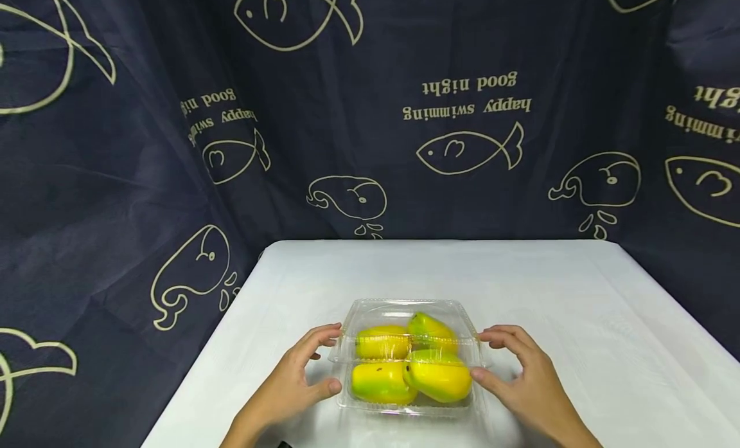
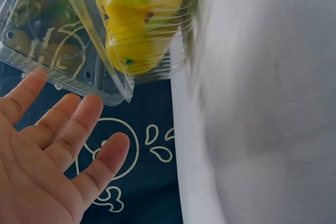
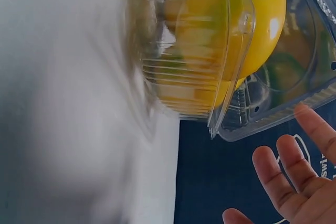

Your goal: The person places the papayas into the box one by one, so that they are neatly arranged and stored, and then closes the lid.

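Note:
A clear plastic clamshell box (image 1: 399, 410) stands on the table with several yellow-green mangoes inside. Its hinged lid (image 1: 378, 312) is tilted up, part way open over the fruit. One mango (image 1: 442, 380) sits at the front right, another (image 1: 381, 382) at the front left. To the left of the box is my left hand (image 1: 289, 377), fingers extended, a fingertip at the lid's edge in the left wrist view. My right hand (image 1: 528, 380) mirrors it on the right, its fingertips by the lid's side edge (image 3: 273, 127) and thumb close to the front right mango.
The white-covered table (image 1: 578, 294) extends behind and to both sides of the box. A dark blue curtain (image 1: 370, 126) with fish and whale drawings hangs around its back and sides. A small black object (image 1: 284, 445) shows at the bottom edge, near the left wrist.

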Motion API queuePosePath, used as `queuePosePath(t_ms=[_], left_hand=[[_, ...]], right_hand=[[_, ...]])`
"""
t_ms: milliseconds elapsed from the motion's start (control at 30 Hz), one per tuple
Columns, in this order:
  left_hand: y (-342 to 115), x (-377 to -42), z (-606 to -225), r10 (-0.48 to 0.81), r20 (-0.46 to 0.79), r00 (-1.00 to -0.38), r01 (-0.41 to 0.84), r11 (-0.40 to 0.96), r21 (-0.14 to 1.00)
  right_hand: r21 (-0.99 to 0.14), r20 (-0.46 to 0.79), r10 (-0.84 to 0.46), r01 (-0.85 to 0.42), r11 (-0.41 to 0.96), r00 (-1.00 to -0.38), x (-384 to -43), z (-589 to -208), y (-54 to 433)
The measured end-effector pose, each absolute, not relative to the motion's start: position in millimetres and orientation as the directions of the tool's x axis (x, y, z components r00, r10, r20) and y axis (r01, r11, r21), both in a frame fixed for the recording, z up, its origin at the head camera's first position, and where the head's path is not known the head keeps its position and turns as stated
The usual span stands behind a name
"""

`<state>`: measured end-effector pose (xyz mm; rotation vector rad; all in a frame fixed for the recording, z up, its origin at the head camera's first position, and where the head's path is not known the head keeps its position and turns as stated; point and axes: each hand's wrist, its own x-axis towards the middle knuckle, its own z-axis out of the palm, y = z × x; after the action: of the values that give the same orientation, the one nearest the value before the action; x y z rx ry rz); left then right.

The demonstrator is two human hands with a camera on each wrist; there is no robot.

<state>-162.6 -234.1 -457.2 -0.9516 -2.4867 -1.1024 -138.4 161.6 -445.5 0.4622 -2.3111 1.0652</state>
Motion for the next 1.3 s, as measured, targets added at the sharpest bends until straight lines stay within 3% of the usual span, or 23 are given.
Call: queuePosePath(t_ms=[233, 533, 700, 867, 1033, 1300], left_hand=[[-232, -153, -459, 0.455, 0.489, -0.744, 0.668, 0.531, 0.522], [-226, -143, -460, 0.383, 0.406, -0.83, 0.558, 0.596, 0.578], [-227, -139, -465, 0.386, 0.396, -0.833, 0.552, 0.613, 0.565], [-226, -136, -468, 0.38, 0.388, -0.84, 0.542, 0.621, 0.566], [-223, -132, -467, 0.342, 0.291, -0.894, 0.448, 0.637, 0.628], [-216, -127, -469, 0.304, 0.201, -0.931, 0.352, 0.612, 0.708]], right_hand=[[-0.614, 0.56, -0.072, -0.473, 0.632, -0.825, -131, -448, 162], [-0.662, 0.438, -0.021, -0.338, 0.669, -0.899, -125, -458, 161], [-0.68, 0.396, -0.038, -0.321, 0.66, -0.917, -121, -461, 160], [-0.758, 0.237, -0.053, -0.219, 0.614, -0.97, -117, -462, 159], [-0.836, 0.027, -0.088, -0.071, 0.544, -0.996, -112, -462, 157], [-0.89, -0.02, -0.116, -0.035, 0.454, -0.993, -105, -462, 154]])
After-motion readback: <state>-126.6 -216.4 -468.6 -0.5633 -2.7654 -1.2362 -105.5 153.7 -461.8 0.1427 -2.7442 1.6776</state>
